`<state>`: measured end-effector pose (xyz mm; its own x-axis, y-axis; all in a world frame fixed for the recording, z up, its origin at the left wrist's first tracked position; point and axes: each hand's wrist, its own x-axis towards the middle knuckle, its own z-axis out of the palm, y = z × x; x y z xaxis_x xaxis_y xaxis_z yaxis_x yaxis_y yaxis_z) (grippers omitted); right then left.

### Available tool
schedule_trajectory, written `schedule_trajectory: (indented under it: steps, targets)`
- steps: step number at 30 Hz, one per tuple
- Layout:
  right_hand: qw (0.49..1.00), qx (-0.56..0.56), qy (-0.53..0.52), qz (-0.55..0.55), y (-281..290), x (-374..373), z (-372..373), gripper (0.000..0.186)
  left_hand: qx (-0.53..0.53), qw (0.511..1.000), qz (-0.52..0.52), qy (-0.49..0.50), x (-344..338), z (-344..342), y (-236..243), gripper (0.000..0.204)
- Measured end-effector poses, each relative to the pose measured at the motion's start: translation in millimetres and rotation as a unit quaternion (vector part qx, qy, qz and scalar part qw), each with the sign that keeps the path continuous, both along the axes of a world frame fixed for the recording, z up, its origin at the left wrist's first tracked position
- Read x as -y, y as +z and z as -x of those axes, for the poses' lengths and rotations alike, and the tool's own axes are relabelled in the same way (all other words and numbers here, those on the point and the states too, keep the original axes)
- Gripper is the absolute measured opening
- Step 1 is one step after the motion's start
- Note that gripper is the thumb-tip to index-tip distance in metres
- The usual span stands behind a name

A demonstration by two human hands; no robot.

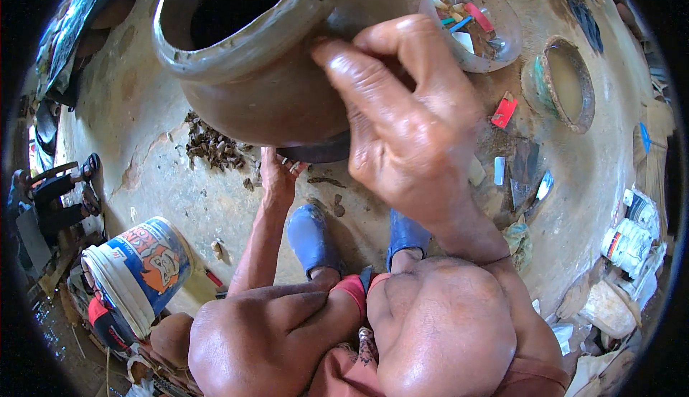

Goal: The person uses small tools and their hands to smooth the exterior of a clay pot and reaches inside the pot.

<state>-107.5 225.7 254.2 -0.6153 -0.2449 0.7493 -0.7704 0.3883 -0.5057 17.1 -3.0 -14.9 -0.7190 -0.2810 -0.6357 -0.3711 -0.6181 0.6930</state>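
A large brown clay pot [265,106] with a wide, thick rim fills the upper middle, its mouth dark inside. Against its shoulder, just below the rim, my right hand [413,121] presses with thumb and fingers bent together; whatever they pinch is hidden. The skin of this hand looks wet. Below the pot shows a dark round base [329,151]. My left hand [277,175] reaches up from below and grips the edge of this base, its fingertips partly covered by the pot.
Clay scraps [210,142] lie left of the pot. At the upper right stand a clear bowl of small tools [502,56] and a basin of cloudy water [542,88]. A red scrap [504,111] lies nearby. A white-and-blue bucket [140,271] stands at left; a person's sandalled feet [90,182] show beyond.
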Motion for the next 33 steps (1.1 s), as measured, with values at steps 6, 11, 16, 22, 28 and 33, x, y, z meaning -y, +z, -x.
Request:
schedule_trajectory:
  steps: [6,11,16,22,28,33]
  targets:
    - [1.0,0.009,0.009,0.007,2.1,-17.2,3.1,0.036,0.037,0.999,0.024,-0.004,-15.4,12.9,21.4,0.056]
    - [0.99,0.064,-0.112,0.061,-8.6,-57.2,58.2,0.026,0.106,0.99,0.071,0.06,0.5,30.3,19.5,0.046]
    - [0.996,0.062,-0.032,0.049,-21.1,-46.3,85.1,0.025,-0.136,0.984,0.113,-0.037,72.9,49.3,-5.5,0.076]
    - [0.998,0.042,-0.031,0.044,-29.3,-44.4,64.4,0.029,-0.06,0.975,0.21,0.036,12.7,36.7,5.9,0.068]
    - [0.999,0.035,-0.034,0.012,-20.0,-41.1,44.3,0.035,0.111,0.984,-0.05,-0.133,-69.0,-21.9,47.7,0.061]
    - [0.998,0.059,-0.034,-0.019,-14.2,-45.7,28.3,0.029,0.053,0.995,0.087,0.008,-6.3,41.5,43.3,0.067]
